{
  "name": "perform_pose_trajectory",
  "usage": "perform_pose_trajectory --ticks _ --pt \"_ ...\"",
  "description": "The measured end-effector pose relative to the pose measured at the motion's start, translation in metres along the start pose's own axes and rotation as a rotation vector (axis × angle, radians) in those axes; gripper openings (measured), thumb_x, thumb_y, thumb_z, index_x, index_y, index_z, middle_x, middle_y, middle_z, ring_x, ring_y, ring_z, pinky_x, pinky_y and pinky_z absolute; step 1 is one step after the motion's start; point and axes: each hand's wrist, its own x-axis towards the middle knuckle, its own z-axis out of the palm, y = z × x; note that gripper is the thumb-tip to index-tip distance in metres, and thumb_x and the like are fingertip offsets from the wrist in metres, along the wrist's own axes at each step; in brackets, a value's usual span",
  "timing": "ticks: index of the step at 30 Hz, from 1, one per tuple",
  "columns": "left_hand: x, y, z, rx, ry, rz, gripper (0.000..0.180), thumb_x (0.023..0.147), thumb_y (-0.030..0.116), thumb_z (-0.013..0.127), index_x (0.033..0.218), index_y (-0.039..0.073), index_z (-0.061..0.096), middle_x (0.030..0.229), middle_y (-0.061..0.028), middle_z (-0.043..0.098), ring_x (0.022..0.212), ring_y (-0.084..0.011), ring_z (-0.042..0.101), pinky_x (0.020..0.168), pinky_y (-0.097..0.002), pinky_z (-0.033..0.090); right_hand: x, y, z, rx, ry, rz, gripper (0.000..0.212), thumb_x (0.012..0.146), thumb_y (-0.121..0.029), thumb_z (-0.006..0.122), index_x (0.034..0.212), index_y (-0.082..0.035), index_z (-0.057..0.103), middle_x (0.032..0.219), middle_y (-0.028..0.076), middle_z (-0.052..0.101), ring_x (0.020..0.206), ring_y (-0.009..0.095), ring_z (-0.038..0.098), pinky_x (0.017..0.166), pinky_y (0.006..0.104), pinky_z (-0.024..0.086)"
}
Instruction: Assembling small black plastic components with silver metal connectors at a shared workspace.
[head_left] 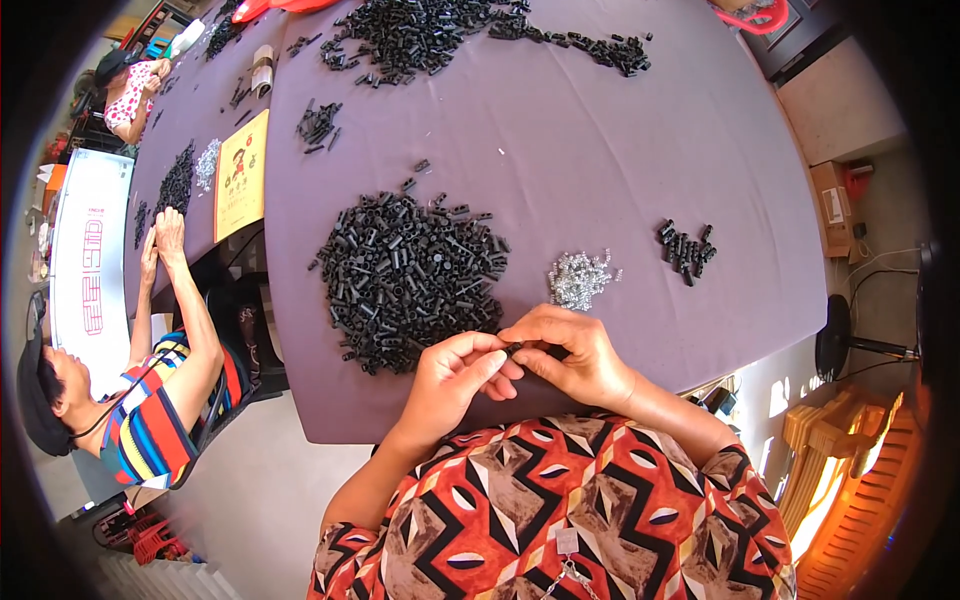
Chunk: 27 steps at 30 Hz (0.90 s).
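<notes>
Meeting at the near edge of the tabletop [600,170], the left hand [447,385] and the right hand [585,362] gripped one small black piece [513,350] between their fingertips. The left hand's thumb and forefinger pinched in from the left, its other fingers loosely curled; the right hand closed on the piece from the opposite side, thumb below and forefinger above. The fingers partly covered the piece, so its full shape could not be told. Just beyond the left hand lay a large heap of short black tubes [410,280], spread loosely at its edges. Near the right hand, slightly farther out, sat a small pile of shiny silver bits [580,280], and to the right of that, well apart, a little cluster of black parts [686,250]. Another big black heap [405,40] covered part of the far end. Off to the left, a yellow booklet [241,180] lay by the side, and a co-worker in a striped shirt [165,405] sat with both hands near a dark pile [176,180].
</notes>
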Motion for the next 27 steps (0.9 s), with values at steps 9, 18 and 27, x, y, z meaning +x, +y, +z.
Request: perform_pose_trajectory --ticks 9,18,27 --pt "0.000 -0.001 0.003 0.028 0.005 0.009 0.019 0.104 0.011 0.059 0.116 -0.003 0.064 0.099 -0.0112 0.073 0.080 -0.0150 0.071 0.073 -0.0267 0.058 -0.001 0.002 0.001 -0.034 -0.014 -0.042 0.033 0.086 0.005 0.073 0.118 -0.001 0.072 0.101 0.012 0.068 0.089 0.025 0.069 0.076 0.0335 0.057" --pt "0.008 -0.011 0.010 -0.185 0.023 0.031 0.018 0.103 0.009 0.061 0.114 -0.003 0.066 0.111 -0.0105 0.073 0.098 -0.0155 0.071 0.085 -0.0291 0.058 -0.006 -0.002 0.008 -0.155 0.038 -0.045 0.050 0.080 -0.003 0.082 0.127 -0.001 0.065 0.114 0.011 0.062 0.089 0.022 0.068 0.073 0.0312 0.060" --pt "0.010 -0.007 0.015 -0.387 -0.093 -0.039 0.027 0.105 0.010 0.058 0.127 -0.003 0.065 0.121 -0.0127 0.069 0.109 -0.0197 0.069 0.096 -0.0334 0.056 -0.006 0.002 0.005 -0.110 0.040 -0.060 0.046 0.076 0.004 0.082 0.120 -0.002 0.070 0.122 0.012 0.063 0.099 0.022 0.067 0.081 0.0327 0.058"
